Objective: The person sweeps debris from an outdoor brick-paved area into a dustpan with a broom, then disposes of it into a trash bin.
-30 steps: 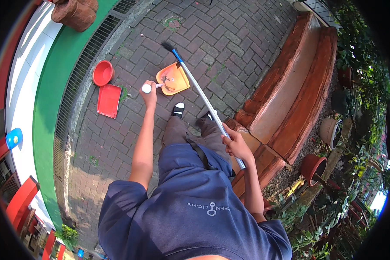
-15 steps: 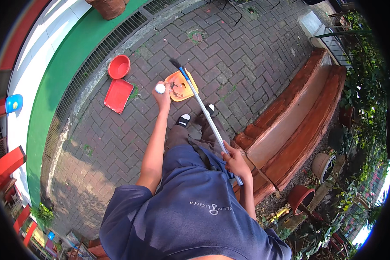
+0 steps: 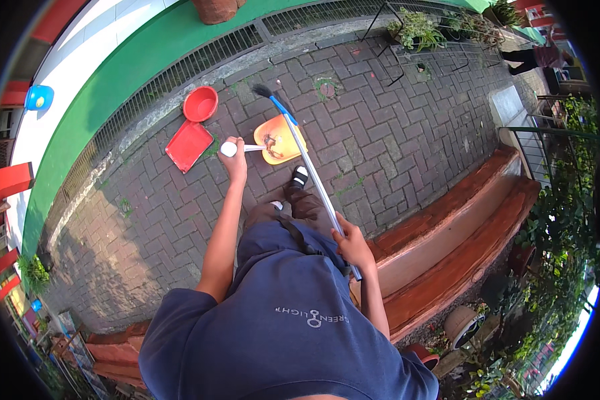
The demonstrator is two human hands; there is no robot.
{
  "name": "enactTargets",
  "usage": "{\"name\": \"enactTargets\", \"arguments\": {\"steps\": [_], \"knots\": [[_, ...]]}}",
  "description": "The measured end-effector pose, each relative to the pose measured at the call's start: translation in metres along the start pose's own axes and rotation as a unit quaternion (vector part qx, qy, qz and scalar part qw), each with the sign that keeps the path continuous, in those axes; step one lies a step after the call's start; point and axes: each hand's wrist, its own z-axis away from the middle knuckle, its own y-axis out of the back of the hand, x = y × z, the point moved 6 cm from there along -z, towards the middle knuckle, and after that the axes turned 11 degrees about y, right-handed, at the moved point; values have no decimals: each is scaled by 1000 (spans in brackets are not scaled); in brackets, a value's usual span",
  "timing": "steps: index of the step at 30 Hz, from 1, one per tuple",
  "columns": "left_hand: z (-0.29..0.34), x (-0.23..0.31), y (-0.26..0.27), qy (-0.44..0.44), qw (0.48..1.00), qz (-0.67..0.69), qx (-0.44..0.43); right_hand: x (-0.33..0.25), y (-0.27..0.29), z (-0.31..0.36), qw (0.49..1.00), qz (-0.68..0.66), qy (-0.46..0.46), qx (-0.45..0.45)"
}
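Note:
My left hand (image 3: pixel 235 163) is closed round the white handle (image 3: pixel 229 149) of a long-handled dustpan. Its yellow-orange pan (image 3: pixel 288 141) hangs or rests over the paving ahead of my feet, with brown dry leaves or similar litter inside. In my right hand (image 3: pixel 353 245), the fingers wrap the silver pole of a broom (image 3: pixel 315 180) near its lower end in view. The pole slants forward and left across the pan's right side. Beyond the pan are the broom's blue neck and black bristles (image 3: pixel 263 90); whether they touch the ground I cannot tell.
A round red tub (image 3: pixel 201 105) and a red rectangular tray (image 3: pixel 189 146) lie on the brick paving at left. A drain grate (image 3: pixel 227 44) and green kerb run behind. A brown bench (image 3: pixel 447 223) curves along the right. Another person (image 3: pixel 540 59) is at far upper right.
My view has turned and my feet have shifted in a step. The dustpan's white handle now shows side-on. The bristles sit slightly farther from the pan, and another person has come into view.

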Motion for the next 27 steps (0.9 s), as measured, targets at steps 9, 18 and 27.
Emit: {"name": "enactTargets", "arguments": {"steps": [9, 18, 27], "knots": [[-41, -2, 12, 7, 987, 16, 161, -19, 68, -206, 979, 179, 60, -80], [-80, -61, 0, -53, 981, -41, 181, -11, 104, -397, 928, 313, 166, -117], [-144, -79, 19, 21, 972, -63, 224, -58, 91, -501, 949, 251, 18, -190]]}}
